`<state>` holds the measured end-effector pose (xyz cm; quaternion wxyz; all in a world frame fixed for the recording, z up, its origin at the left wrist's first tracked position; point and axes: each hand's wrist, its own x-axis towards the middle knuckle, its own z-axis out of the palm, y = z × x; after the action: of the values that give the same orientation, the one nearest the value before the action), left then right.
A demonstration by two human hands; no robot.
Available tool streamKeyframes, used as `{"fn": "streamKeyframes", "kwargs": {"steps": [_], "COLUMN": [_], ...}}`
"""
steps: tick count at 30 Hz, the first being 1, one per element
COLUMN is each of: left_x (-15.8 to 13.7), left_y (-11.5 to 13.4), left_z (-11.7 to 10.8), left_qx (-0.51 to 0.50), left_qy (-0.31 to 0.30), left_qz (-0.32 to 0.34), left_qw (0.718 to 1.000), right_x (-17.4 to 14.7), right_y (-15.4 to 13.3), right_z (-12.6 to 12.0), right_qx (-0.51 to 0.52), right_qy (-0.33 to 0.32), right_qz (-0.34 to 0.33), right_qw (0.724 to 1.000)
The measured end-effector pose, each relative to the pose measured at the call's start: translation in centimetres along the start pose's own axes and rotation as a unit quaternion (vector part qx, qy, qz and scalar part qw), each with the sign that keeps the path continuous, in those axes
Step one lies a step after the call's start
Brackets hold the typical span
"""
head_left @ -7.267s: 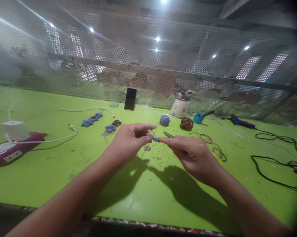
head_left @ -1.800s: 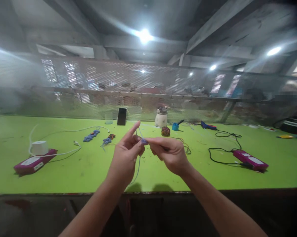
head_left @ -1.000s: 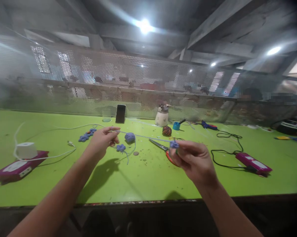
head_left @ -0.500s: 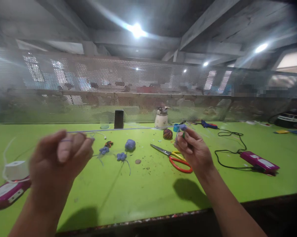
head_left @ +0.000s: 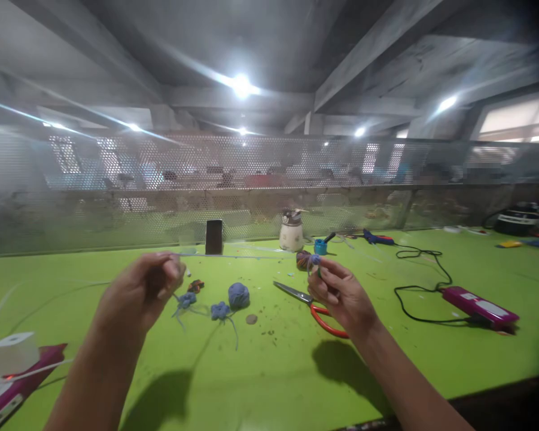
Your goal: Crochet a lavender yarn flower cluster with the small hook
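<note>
My left hand (head_left: 148,293) is closed, raised over the green table, with a strand of blue yarn (head_left: 246,257) running from its fingertips. Stretched nearly level, the strand reaches across to my right hand (head_left: 343,293), which pinches a small blue yarn piece (head_left: 314,259). Something small and green shows among the right fingers; its kind is unclear. Red-handled scissors (head_left: 325,323) lie just under that hand, partly covered by it. Between the hands on the table are a ball of blue yarn (head_left: 238,295) and two blue yarn flowers (head_left: 219,310), with loose tails.
Behind stand a phone (head_left: 214,237), a pale jug (head_left: 291,232) and a blue pot (head_left: 320,246). A dark multicoloured yarn ball (head_left: 303,260) sits near the right fingers. Magenta power strips lie right (head_left: 480,305) and left (head_left: 22,383), with cords. A perforated screen (head_left: 251,203) closes the back.
My left hand has moved right, closer to my right hand, and the stretch of yarn between them is shorter. The camera has tilted upward, so the table sits lower in view.
</note>
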<state>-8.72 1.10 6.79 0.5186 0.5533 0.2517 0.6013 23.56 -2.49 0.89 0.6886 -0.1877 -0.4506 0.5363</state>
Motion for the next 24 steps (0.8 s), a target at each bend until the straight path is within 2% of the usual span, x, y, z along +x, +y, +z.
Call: {"fn": "streamKeyframes", "kwargs": {"steps": [1, 3, 5, 7, 8, 9, 11, 12, 13, 14, 16, 17, 20, 22, 24], "left_x": [-0.2, -0.4, -0.4, 0.0, 0.2, 0.4, 0.6, 0.5, 0.3, -0.1, -1.1, -1.6, -2.4, -2.0, -1.2], "left_y": [0.4, 0.8, 0.4, -0.6, -1.2, -1.8, -2.5, -2.6, -2.5, -2.1, -1.0, -0.3, 0.9, 0.7, -0.2], "left_z": [0.5, 1.8, 2.9, 3.6, 3.7, 3.6, 3.1, 2.8, 2.5, 2.4, 2.5, 2.7, 3.7, 4.1, 4.0], "left_qx": [-0.072, -0.185, -0.18, -0.041, 0.055, 0.148, 0.301, 0.333, 0.329, 0.287, 0.142, 0.063, -0.137, -0.169, -0.088], "left_qy": [-0.037, -0.039, -0.038, -0.036, 0.003, 0.03, 0.082, 0.1, 0.105, 0.092, 0.018, -0.02, -0.101, -0.109, -0.089], "left_qz": [0.013, 0.042, 0.041, 0.016, 0.017, 0.029, 0.038, 0.024, 0.01, -0.001, -0.021, -0.014, 0.047, 0.046, 0.012], "left_qw": [0.997, 0.981, 0.982, 0.998, 0.998, 0.988, 0.949, 0.937, 0.938, 0.954, 0.99, 0.998, 0.984, 0.978, 0.992], "right_x": [0.0, -0.1, -0.1, -0.2, -0.3, -0.4, -0.6, -0.6, -0.7, -0.7, -0.7, -0.7, -0.5, -0.5, -0.6], "right_y": [0.1, 0.2, 0.3, 0.4, 0.4, 0.4, 0.5, 0.5, 0.6, 0.8, 1.2, 1.5, 2.2, 2.5, 2.4], "right_z": [0.1, 0.5, 0.7, 0.9, 1.0, 1.0, 1.1, 1.2, 1.2, 1.3, 1.3, 1.2, 1.1, 1.1, 1.2], "right_qx": [-0.001, -0.002, -0.003, -0.007, -0.01, -0.014, -0.029, -0.041, -0.056, -0.072, -0.106, -0.12, -0.154, -0.168, -0.186], "right_qy": [-0.002, -0.012, -0.019, -0.022, -0.022, -0.023, -0.028, -0.029, -0.027, -0.026, -0.026, -0.031, -0.06, -0.079, -0.092], "right_qz": [0.007, 0.016, 0.015, 0.009, 0.007, 0.006, 0.005, 0.006, 0.006, 0.004, -0.008, -0.017, -0.043, -0.056, -0.064], "right_qw": [1.0, 1.0, 1.0, 1.0, 1.0, 1.0, 0.999, 0.999, 0.998, 0.997, 0.994, 0.992, 0.985, 0.981, 0.976]}}
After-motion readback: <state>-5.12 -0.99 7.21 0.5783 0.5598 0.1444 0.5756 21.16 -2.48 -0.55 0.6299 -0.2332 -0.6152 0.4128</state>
